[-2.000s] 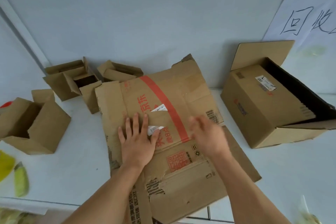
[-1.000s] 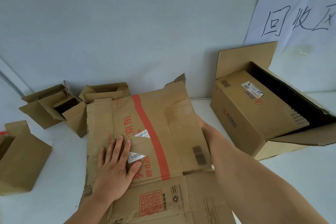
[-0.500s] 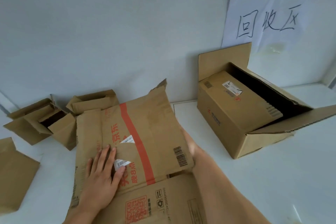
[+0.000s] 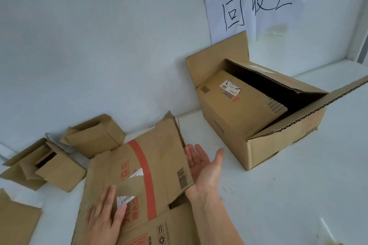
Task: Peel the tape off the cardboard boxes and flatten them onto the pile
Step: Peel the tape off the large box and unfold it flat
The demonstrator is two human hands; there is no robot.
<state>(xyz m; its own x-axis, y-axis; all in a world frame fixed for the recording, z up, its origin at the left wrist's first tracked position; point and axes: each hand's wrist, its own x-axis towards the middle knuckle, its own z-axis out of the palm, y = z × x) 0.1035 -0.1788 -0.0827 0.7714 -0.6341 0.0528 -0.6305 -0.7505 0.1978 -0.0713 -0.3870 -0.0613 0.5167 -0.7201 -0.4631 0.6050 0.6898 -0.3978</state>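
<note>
A flattened cardboard box (image 4: 159, 165) with a red stripe and red print lies on the white table (image 4: 278, 195), its far flap raised a little. My left hand (image 4: 105, 219) presses flat on its near left part, beside a torn white label (image 4: 124, 200). My right hand (image 4: 205, 165) is open, palm up, fingers spread, just off the cardboard's right edge and holding nothing. To the right stands a large open cardboard box (image 4: 258, 113) lying on its side, flaps out.
Two small open boxes (image 4: 93, 135) (image 4: 41, 165) sit at the back left against the wall. Another cardboard piece (image 4: 16, 223) shows at the lower left edge. A paper sign (image 4: 256, 4) with handwritten characters hangs on the wall above the large box.
My right hand has come out from under the cardboard's right edge and now is open, palm up, beside it. The view has swung right and up; my left hand stays pressed down.
</note>
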